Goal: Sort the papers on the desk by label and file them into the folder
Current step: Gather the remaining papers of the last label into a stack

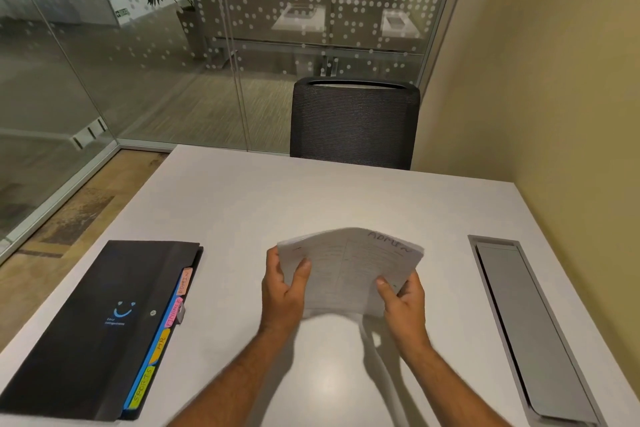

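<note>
Two hands are holding one stack of papers (349, 274) above the middle of the white bench (242, 204), lifted clear of the surface so that its shadow is falling on the bench beneath. Your left hand (282, 291) is gripping the stack's left edge, thumb lying on the top sheet and fingers curled behind it. Your right hand (403, 302) is pinching the near right corner, thumb on top and fingers wrapped underneath. The stack is bowing upward between the two grips, and the top sheet is showing the handwritten word ADMIN near its far right corner; the printed lines below it are too blurred to read.

You are keeping the papers well apart from the black folder (100, 329), which is lying flat and closed on the near left part of the bench. Coloured index tabs (162, 333) are sticking out along the folder's right edge, reading ADMIN, FINANCE, HR and SPORTS from far to near. A small blue smile logo is showing on the folder's cover.

Along the right side of the bench, a long grey cable hatch (519, 329) is sitting flush in the surface. At the far edge, a dark mesh chair (355, 121) is standing against the bench, with a glass partition (138, 52) behind it.
</note>
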